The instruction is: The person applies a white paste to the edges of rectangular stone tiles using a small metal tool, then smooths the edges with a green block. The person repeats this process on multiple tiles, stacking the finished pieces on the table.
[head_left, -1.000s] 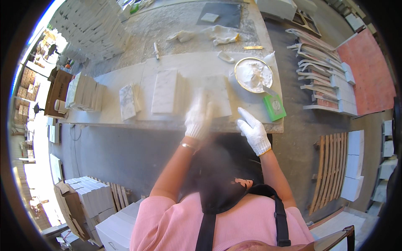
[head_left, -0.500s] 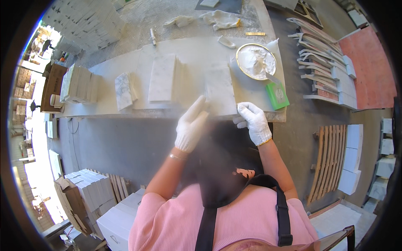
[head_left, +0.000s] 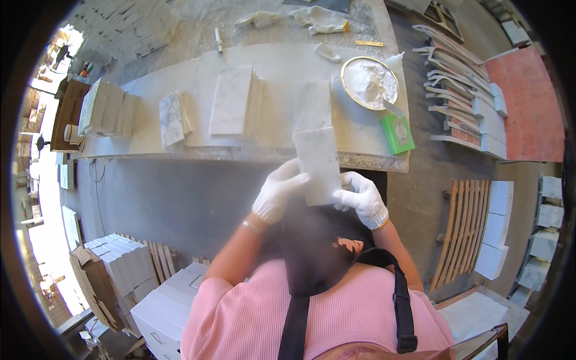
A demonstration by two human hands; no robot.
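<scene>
Both my hands wear white knit gloves and hold one white marble tile (head_left: 316, 163) lifted off the workbench (head_left: 276, 66) toward me. My left hand (head_left: 277, 193) grips the tile's left edge. The tile's lower right edge rests in my right hand (head_left: 361, 198). Another tile (head_left: 312, 105) lies flat on the bench just beyond the held one. A stack of marble tiles (head_left: 233, 109) stands further left on the bench.
A round bowl of white paste (head_left: 370, 82) with a tool in it and a green box (head_left: 398, 133) sit at the bench's right end. More tile stacks (head_left: 109, 109) stand at the left. Crates and boxed tiles (head_left: 117, 270) lie on the floor.
Both hands closed on a tile at the bench's front and drew it off the surface toward me. The view tilted slightly downward.
</scene>
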